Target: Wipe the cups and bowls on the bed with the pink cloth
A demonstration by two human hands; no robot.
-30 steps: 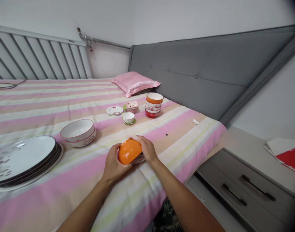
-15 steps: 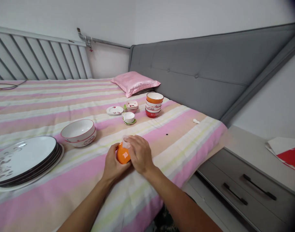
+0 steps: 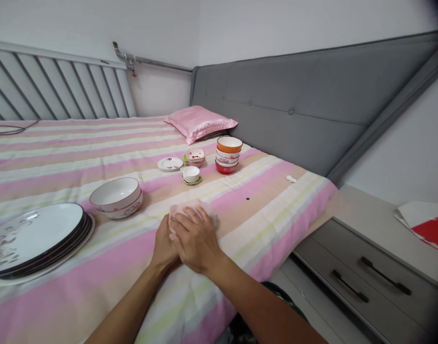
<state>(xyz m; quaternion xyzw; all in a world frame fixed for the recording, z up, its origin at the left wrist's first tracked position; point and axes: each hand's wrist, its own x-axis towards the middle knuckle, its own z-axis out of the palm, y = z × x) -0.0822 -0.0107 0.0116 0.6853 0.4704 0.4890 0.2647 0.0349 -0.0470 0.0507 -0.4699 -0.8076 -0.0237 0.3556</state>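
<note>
My left hand (image 3: 164, 246) is wrapped round a small orange bowl, whose glossy side showed a moment ago and is now hidden. A thin whitish-pink cloth (image 3: 176, 209) lies over the bowl. Pressed onto the cloth from above is my right hand (image 3: 195, 235), its fingers curled over it and touching the left hand's side. Both hands are low over the striped bedspread (image 3: 133, 291), near the bed's front edge.
Left of the hands are a stack of large plates (image 3: 36, 234) and white bowls (image 3: 116, 198). Beyond stand small plates (image 3: 170, 164), small dishes (image 3: 191, 173) and a bowl stack (image 3: 228, 155). A pink pillow (image 3: 201, 122) lies behind; a drawer cabinet (image 3: 348, 267) is at right.
My right hand has moved left and down with the cloth, which is now spread over the orange bowl and hides it. My left hand keeps its place.
</note>
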